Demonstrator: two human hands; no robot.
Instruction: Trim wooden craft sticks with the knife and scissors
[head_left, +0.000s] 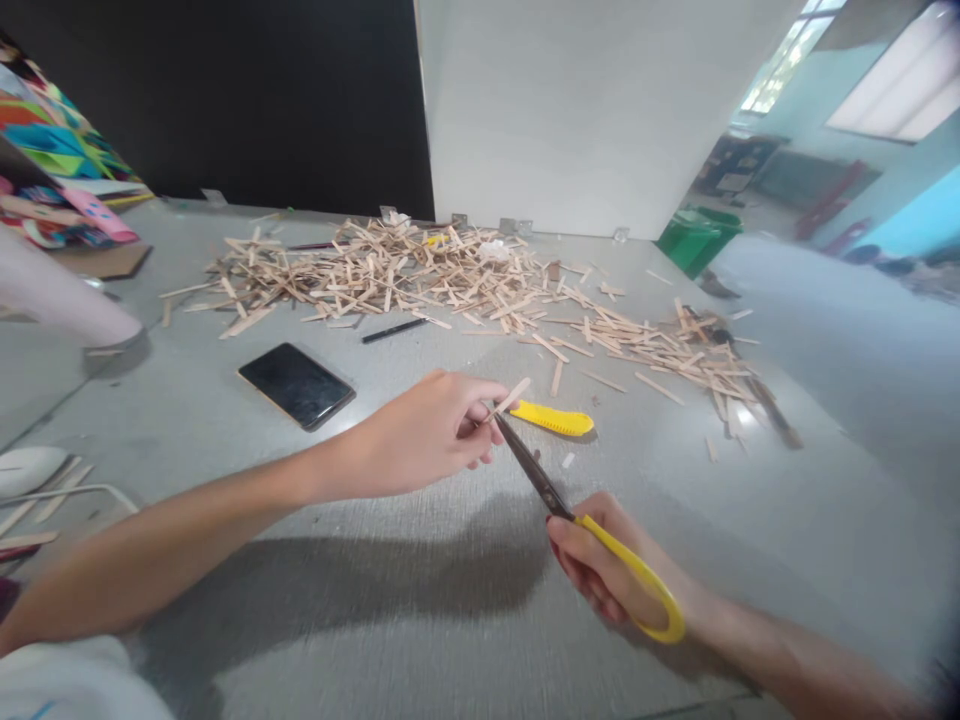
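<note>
My left hand (pixel 439 435) pinches a wooden craft stick (pixel 514 397) between thumb and fingers. One rounded end of the stick points up and to the right; the rest is hidden in the fingers. In my right hand (pixel 611 565) is a pair of scissors (pixel 536 478) with yellow handles and dark blades. The blade tips meet the stick close to my left fingertips. Whether the blades are parted is hard to make out. Just beyond them a yellow utility knife (pixel 553 418) lies on the grey table, near a small pale scrap (pixel 568 461).
A wide heap of craft sticks (pixel 390 270) spreads along the back, trailing right. A phone (pixel 296 385) and a black pen (pixel 394 330) lie before it. Black (pixel 285 110) and white boards (pixel 570 110) stand behind. A green bin (pixel 694 240) is at the right.
</note>
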